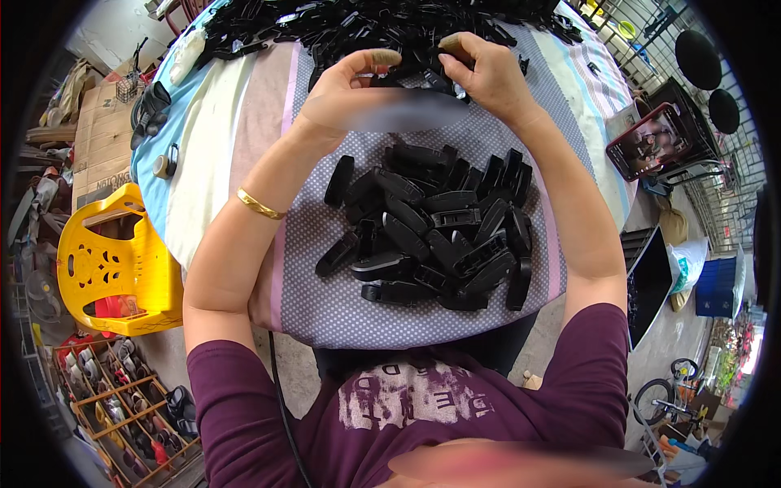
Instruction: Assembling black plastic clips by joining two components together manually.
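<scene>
Both my hands are raised over the near edge of a big heap of small black plastic parts at the far side of the table. My left hand has its fingers curled, with a tan cover on a fingertip; a blurred patch hides its lower part. My right hand has thumb and index finger brought together in a pinch, also with a covered fingertip. Black parts show between and behind the hands, and I cannot tell which of them are held. Closer to me lies a pile of larger, elongated black plastic pieces.
The patterned cloth covers the round table. A watch-like round object and dark sandals are at the left edge. A yellow plastic chair and a shoe rack stand left. A phone leans at the right.
</scene>
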